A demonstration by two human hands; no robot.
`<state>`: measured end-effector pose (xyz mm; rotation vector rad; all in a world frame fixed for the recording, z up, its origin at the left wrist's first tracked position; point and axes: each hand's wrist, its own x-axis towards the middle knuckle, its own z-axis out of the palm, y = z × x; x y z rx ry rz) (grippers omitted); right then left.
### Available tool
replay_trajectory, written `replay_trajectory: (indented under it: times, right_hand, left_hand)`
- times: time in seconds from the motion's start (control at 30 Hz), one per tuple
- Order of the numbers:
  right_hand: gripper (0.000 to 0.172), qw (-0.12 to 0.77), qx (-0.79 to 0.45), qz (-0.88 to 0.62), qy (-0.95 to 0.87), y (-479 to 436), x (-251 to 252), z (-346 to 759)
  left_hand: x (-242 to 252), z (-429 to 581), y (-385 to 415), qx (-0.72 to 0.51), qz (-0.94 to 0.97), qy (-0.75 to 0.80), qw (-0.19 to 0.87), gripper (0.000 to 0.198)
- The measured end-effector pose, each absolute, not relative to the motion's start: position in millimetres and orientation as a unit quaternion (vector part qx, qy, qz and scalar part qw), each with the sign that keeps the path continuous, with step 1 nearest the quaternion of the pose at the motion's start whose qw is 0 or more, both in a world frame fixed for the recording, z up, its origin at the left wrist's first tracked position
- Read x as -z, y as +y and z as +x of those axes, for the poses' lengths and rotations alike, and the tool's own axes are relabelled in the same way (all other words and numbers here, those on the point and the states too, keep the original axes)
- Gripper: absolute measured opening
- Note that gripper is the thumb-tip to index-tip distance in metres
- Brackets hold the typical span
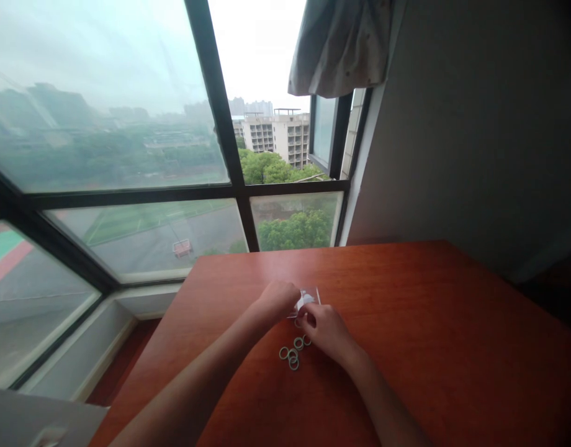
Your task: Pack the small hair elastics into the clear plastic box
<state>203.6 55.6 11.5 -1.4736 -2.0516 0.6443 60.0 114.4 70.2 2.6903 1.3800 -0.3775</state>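
Observation:
Both my hands meet over the middle of the wooden table (406,316). My left hand (280,299) is closed at the left edge of a small clear plastic piece (308,297) with something white in it; its fingertips are hidden. My right hand (323,328) pinches at the near side of the same piece, thumb and forefinger together; what exactly lies between them is too small to make out. Several pale green rings (293,364) lie loosely on the table below my hands, some touching or overlapping. One more ring shows partly beneath my right fingertips.
Beyond the table's far edge stand large windows with dark frames (236,155). A curtain (339,49) hangs at the top. A grey wall (476,136) rises on the right. The table's left edge drops to a low ledge and floor.

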Motion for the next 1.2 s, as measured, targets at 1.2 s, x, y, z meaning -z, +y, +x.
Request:
replay_trajectory:
  times: [1.2]
  right_hand:
    - [0.009, 0.265, -0.250, -0.545, -0.755, 57.7, -14.3, 208.5]
  left_hand:
    - [-74.6, 46.7, 96.5, 0.116, 0.866, 0.479, 0.085, 0.017]
